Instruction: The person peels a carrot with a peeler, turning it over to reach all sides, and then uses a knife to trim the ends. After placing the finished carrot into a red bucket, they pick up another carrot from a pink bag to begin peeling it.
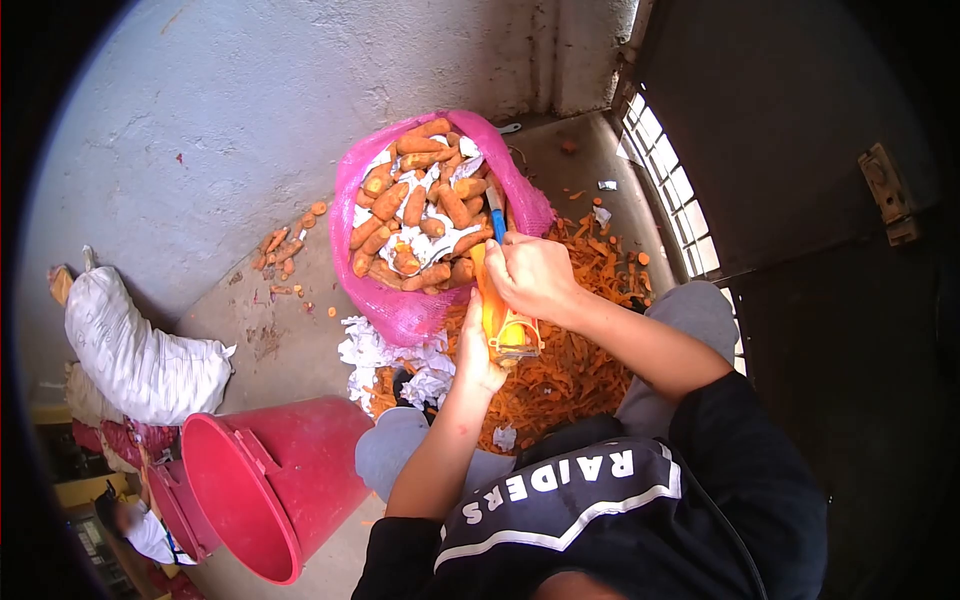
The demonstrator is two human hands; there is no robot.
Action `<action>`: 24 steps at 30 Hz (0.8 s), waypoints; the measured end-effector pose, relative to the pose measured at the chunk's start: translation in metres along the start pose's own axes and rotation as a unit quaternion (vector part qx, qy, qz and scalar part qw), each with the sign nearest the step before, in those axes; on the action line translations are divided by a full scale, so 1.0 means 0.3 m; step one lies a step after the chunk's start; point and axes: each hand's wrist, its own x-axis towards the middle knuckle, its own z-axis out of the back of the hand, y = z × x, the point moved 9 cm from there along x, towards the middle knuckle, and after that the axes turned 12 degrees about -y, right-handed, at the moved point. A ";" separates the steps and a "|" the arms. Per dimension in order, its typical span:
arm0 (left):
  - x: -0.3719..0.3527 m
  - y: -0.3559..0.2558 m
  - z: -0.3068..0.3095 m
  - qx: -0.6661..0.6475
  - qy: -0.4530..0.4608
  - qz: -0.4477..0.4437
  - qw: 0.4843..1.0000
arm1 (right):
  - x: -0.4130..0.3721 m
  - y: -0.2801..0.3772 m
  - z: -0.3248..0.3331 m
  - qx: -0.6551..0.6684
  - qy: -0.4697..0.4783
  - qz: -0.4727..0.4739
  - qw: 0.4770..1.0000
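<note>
From where I stood, 1 word could be read: "RAIDERS" [550, 487], 7 white capitals across the chest of the seated person's black shirt [760, 480]. Seen from the wearer's head, the lettering stood upside down, running right to left and slanting across a white-edged dark panel [560, 518].

the left hand [474, 350] holds a carrot [489, 298], the right hand [538, 275] a peeler [516, 351]. more carrots [414, 205] fill a pink sack [522, 197].
</note>
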 end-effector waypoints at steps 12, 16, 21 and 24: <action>-0.042 0.040 -0.008 0.075 0.054 0.015 0.996 | 0.140 -0.206 0.034 -0.075 -0.060 -0.137 0.986; -0.133 0.048 -0.084 0.103 0.116 0.042 0.987 | 0.228 -0.393 0.170 -0.095 -0.150 -0.244 0.953; -0.081 0.045 -0.035 0.037 0.083 0.051 0.995 | 0.158 -0.220 0.126 -0.011 -0.076 -0.170 0.982; -0.050 0.037 -0.019 0.026 0.064 0.066 0.995 | 0.056 -0.090 0.056 0.009 -0.006 -0.072 0.997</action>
